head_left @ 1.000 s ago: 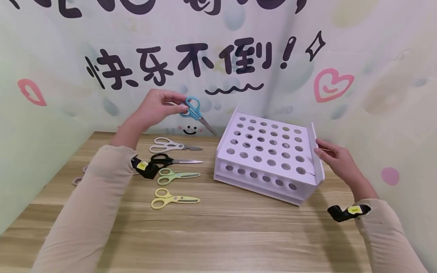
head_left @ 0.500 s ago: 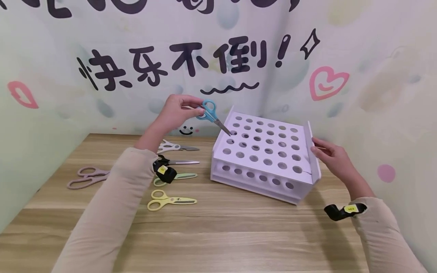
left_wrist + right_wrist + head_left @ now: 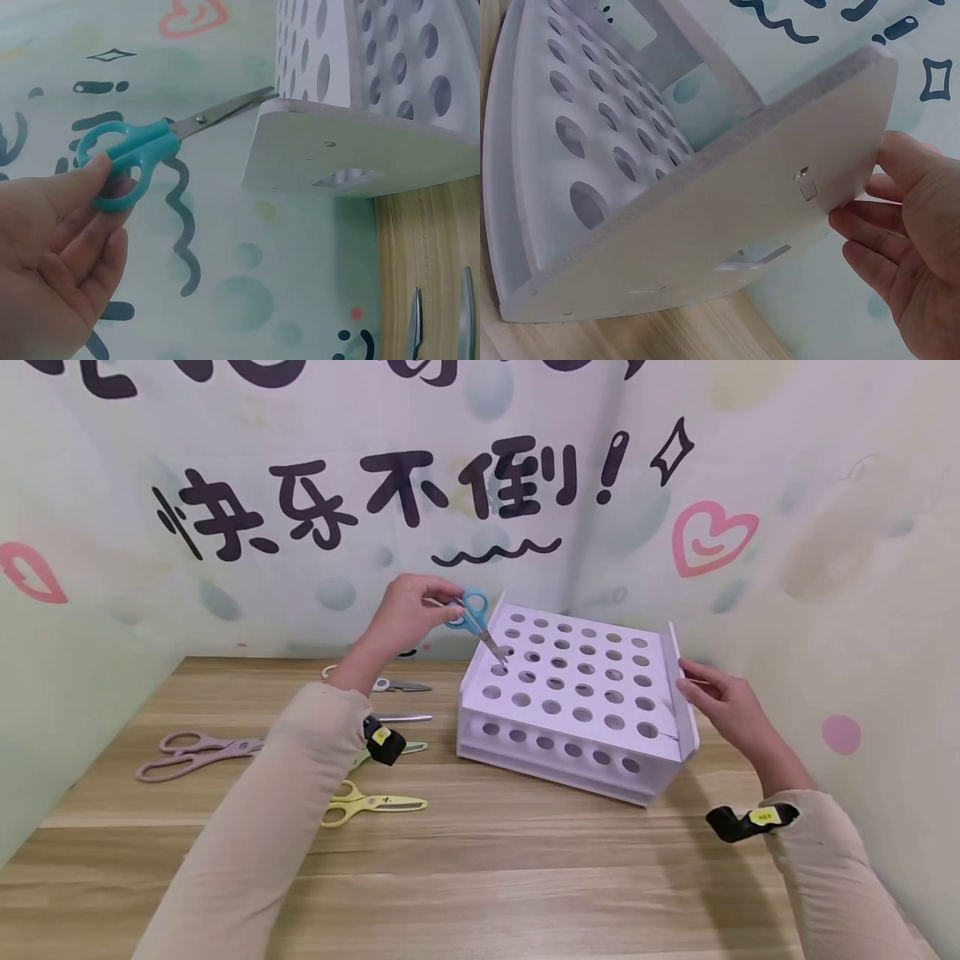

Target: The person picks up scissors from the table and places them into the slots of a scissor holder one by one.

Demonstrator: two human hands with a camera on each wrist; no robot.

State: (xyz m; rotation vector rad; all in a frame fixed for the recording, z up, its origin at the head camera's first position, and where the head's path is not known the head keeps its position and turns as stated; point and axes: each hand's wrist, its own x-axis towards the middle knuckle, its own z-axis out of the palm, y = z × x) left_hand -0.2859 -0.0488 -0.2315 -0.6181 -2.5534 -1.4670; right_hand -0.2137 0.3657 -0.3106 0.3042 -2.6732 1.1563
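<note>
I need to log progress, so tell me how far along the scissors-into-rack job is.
Done: nothing yet; no scissors show standing in the white rack. In hand: the left hand pinches the blue scissors, tip at a hole in the left column, while the right hand touches the rack's right side panel. Left: the yellow scissors, pink scissors and three more pairs partly hidden behind the left arm.
</note>
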